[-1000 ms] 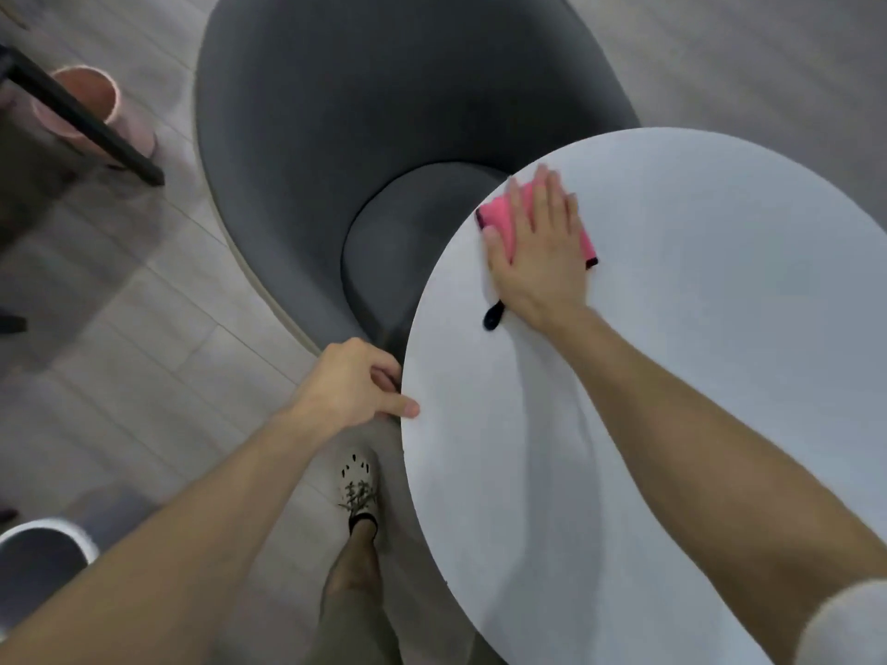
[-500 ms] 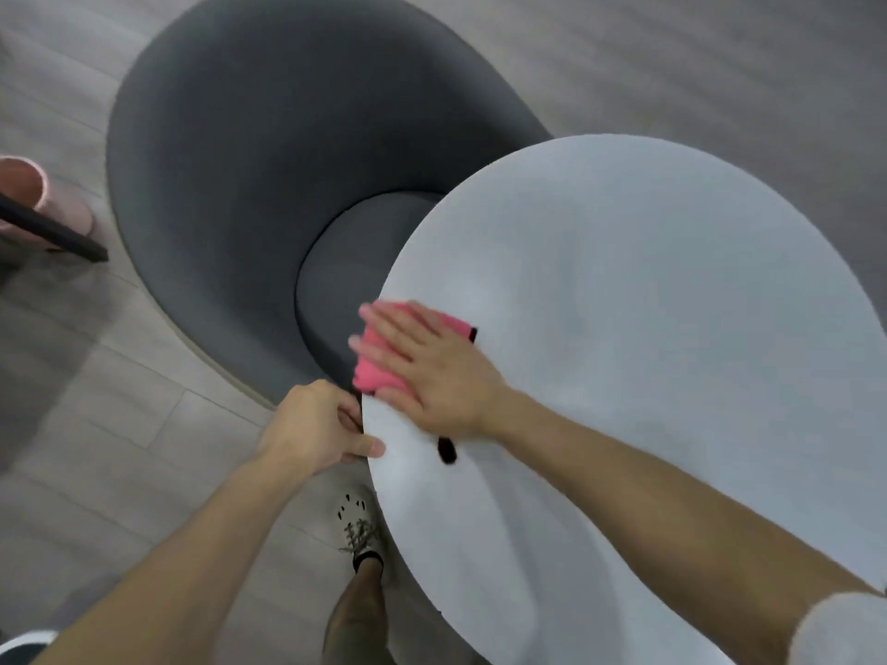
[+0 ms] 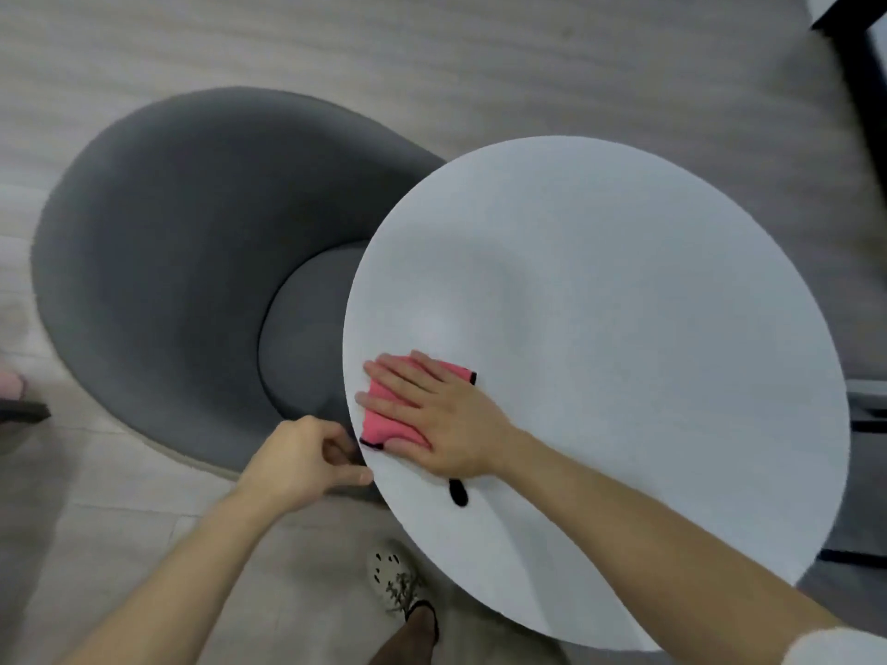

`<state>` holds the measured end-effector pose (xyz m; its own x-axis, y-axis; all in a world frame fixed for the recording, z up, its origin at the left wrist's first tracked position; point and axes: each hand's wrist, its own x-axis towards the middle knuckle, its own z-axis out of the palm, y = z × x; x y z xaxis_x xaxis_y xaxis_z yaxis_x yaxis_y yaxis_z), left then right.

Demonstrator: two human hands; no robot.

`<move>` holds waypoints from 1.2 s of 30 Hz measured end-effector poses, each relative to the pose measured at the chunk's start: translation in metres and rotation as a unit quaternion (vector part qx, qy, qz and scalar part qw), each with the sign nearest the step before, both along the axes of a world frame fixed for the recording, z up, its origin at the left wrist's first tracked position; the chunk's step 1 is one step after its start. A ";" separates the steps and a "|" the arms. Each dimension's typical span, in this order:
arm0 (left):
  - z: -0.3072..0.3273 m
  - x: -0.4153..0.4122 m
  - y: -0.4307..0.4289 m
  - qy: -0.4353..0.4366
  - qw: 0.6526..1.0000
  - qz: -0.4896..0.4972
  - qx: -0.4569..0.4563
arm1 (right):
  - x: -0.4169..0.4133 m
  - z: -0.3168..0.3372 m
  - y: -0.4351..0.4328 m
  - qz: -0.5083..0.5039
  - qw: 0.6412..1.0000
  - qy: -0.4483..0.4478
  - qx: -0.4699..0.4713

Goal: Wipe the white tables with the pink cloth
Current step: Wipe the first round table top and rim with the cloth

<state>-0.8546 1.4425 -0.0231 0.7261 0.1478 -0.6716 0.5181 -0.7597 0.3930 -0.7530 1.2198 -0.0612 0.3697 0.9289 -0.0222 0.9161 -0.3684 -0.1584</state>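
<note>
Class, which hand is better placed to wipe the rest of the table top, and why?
Right. The right hand lies flat on the cloth on the table; the left hand grips the rim.

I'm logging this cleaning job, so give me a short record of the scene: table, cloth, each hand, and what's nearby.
surface: white round table
tool: pink cloth, flat on the table near the rim on the chair's side
right: right hand pressing the cloth, fingers straight
left: left hand holds the table's rim, thumb on top
nearby: grey chair beside the table; shoe on the floor
</note>
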 end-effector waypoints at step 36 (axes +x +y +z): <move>0.020 0.295 0.022 -0.141 0.894 -0.400 0.145 | 0.038 -0.013 0.098 -0.704 0.709 0.037 0.020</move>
